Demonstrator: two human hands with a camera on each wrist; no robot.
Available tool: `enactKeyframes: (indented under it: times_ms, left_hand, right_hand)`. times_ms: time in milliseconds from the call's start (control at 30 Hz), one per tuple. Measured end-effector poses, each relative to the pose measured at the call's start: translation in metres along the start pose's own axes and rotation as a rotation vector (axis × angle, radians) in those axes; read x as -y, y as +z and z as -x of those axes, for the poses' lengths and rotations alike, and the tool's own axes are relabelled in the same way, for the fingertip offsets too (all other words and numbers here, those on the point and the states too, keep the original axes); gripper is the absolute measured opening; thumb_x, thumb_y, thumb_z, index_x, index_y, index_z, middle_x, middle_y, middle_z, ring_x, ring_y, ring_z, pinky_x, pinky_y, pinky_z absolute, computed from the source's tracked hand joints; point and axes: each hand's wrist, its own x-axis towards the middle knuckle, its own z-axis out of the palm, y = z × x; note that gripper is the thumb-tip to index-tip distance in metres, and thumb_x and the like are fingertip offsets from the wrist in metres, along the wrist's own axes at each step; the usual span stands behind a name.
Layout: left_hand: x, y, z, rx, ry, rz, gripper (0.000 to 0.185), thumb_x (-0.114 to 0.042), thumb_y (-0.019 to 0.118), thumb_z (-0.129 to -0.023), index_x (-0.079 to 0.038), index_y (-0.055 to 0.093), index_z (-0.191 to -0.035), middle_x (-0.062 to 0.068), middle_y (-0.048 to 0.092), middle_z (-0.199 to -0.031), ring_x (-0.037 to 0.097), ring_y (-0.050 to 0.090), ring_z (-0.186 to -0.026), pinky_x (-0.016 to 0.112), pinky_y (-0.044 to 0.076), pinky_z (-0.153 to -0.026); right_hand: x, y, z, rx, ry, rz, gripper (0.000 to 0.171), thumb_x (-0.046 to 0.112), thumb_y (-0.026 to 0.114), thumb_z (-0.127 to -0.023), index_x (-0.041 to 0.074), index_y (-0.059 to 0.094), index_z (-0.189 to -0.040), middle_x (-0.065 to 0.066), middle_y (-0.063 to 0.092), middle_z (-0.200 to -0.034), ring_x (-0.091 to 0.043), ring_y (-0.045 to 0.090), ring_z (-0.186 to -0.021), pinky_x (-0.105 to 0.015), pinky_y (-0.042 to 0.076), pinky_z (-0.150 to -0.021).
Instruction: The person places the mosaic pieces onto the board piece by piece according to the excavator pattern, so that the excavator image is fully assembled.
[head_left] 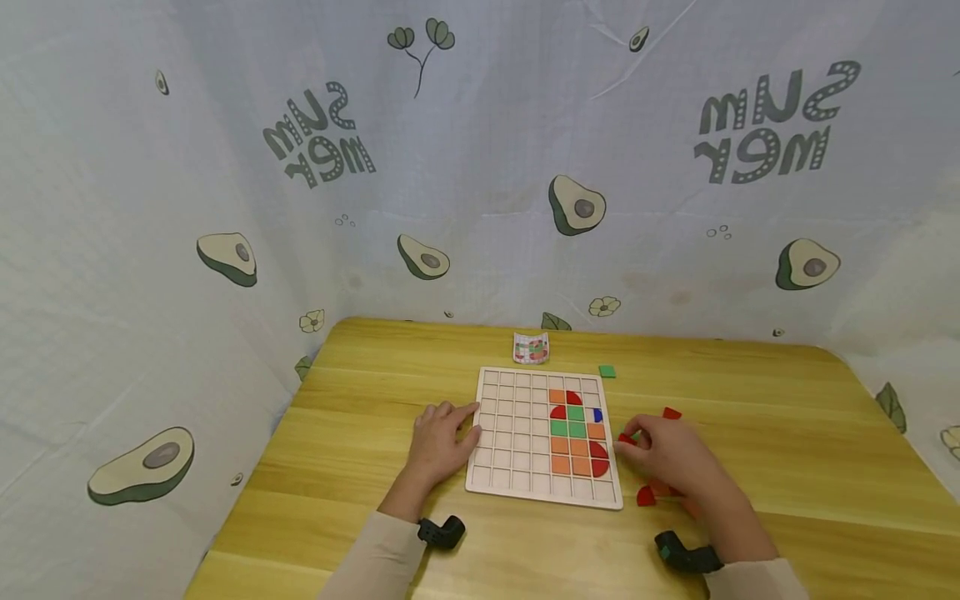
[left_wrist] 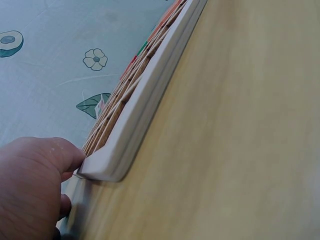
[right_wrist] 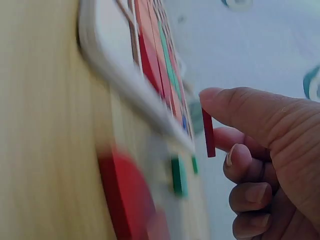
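Right hand (head_left: 667,450) is pinching a thin red piece (right_wrist: 207,132) between thumb and index finger, the other fingers curling in below; piece is hanging just right of the board. Left hand (head_left: 438,442) is lying open, thumb and index finger touching the left edge of the pale grid board (head_left: 517,479). Board is lying flat on the wooden table (head_left: 337,417), between the hands. Its right-hand columns are holding orange squares (head_left: 560,445), green squares (head_left: 558,427), red quarter-rounds (head_left: 598,450) and one blue piece (head_left: 597,415); left-hand cells are showing bare. Beyond the far edge, a curling pattern card (head_left: 531,350) is lying. A green tile (head_left: 607,372) is sitting near the far right corner. Loose red pieces (head_left: 646,497) are lying around the right hand.
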Motion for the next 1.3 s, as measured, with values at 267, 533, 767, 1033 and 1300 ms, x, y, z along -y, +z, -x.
enactKeyframes:
  times_ms: [267,533,767,1033,1300]
  left_hand:
    - [-0.001,-0.001,0.0,-0.007,0.003,0.006,0.041,-0.038,0.062,-0.097,-0.026,0.068,-0.136,-0.006,0.051,-0.082,0.012,0.035,-0.077,0.029,0.026,-0.074]
    - [-0.001,0.001,-0.001,-0.002,0.005,0.005,0.041,-0.038,0.061,-0.097,-0.025,0.068,-0.136,-0.007,0.05,-0.082,0.012,0.035,-0.076,0.029,0.027,-0.074]
    - [0.0,0.002,-0.002,0.003,0.003,-0.004,0.042,-0.038,0.061,-0.097,-0.026,0.067,-0.136,-0.006,0.05,-0.082,0.012,0.035,-0.077,0.029,0.027,-0.074]
    - [0.0,0.001,0.0,0.005,0.0,0.0,0.042,-0.038,0.062,-0.097,-0.025,0.067,-0.136,-0.006,0.051,-0.083,0.012,0.036,-0.078,0.029,0.027,-0.074]
    - [0.0,0.0,0.0,0.001,0.002,0.001,0.041,-0.038,0.062,-0.097,-0.025,0.068,-0.136,-0.006,0.051,-0.082,0.012,0.036,-0.077,0.03,0.028,-0.074]
  right_hand:
    - [0.065,0.031,-0.002,0.029,-0.058,0.044,0.022,0.036,0.081,-0.086,0.018,0.069,-0.088,0.003,0.049,-0.066,-0.013,0.045,-0.063,-0.027,0.034,-0.057]
    - [0.09,0.056,-0.006,0.025,-0.066,0.134,0.034,0.039,0.082,-0.084,0.018,0.056,-0.073,0.003,0.046,-0.063,-0.014,0.044,-0.061,-0.03,0.033,-0.057]
    - [0.096,0.06,-0.002,0.054,-0.017,0.122,0.042,0.045,0.082,-0.082,0.019,0.052,-0.068,0.002,0.048,-0.058,-0.014,0.045,-0.056,-0.028,0.031,-0.054]
    - [0.094,0.061,-0.001,0.039,-0.045,0.119,0.039,0.038,0.081,-0.084,0.02,0.052,-0.068,0.003,0.047,-0.059,-0.013,0.044,-0.057,-0.027,0.029,-0.055]
    - [0.092,0.065,-0.005,0.01,-0.047,0.106,0.04,0.041,0.079,-0.086,0.02,0.052,-0.067,0.004,0.047,-0.059,-0.012,0.044,-0.057,-0.027,0.031,-0.055]
